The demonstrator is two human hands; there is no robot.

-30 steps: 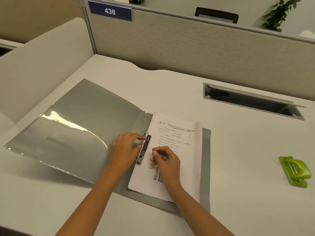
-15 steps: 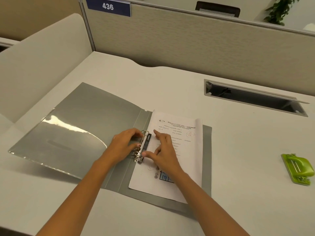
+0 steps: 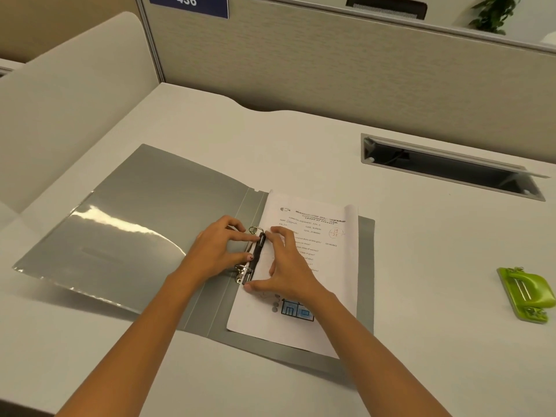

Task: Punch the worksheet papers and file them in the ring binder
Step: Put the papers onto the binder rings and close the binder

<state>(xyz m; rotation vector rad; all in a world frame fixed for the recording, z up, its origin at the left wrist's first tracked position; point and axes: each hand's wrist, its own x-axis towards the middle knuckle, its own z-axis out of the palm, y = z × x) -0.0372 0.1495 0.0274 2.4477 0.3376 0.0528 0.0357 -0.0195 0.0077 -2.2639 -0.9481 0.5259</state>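
At the near edge of the desk (image 3: 421, 311), two bare forearms reach forward over the open ring binder (image 3: 135, 224).

Binder: grey, lying flat. Its left cover carries a glossy clear pocket and lifts slightly off the desk at its outer edge.

Ring mechanism (image 3: 254, 257): seated on the spine, with two metal rings and a black bar between them.

Left hand (image 3: 221, 251): fingers bent, forefinger tip on the bar by the far ring, thumb tip against the bar lower down, pinching the mechanism from the left side.

Right hand (image 3: 288, 266): spread and resting on the worksheet papers (image 3: 331, 266), thumb at the near end of the mechanism, forefinger at the far end.

Worksheet papers: a stack on the right cover, left edge at the rings. The top sheet shows printed text, a red mark and a blue drawing. Whether the rings pass through the holes cannot be determined.

Hole punch (image 3: 526, 291): green, on the desk well to the right, apart from the binder.

Farther back: a recessed cable slot (image 3: 451, 167) with its lid raised, then a beige partition (image 3: 331, 64) bearing a blue plate (image 3: 188, 4) marked 436.
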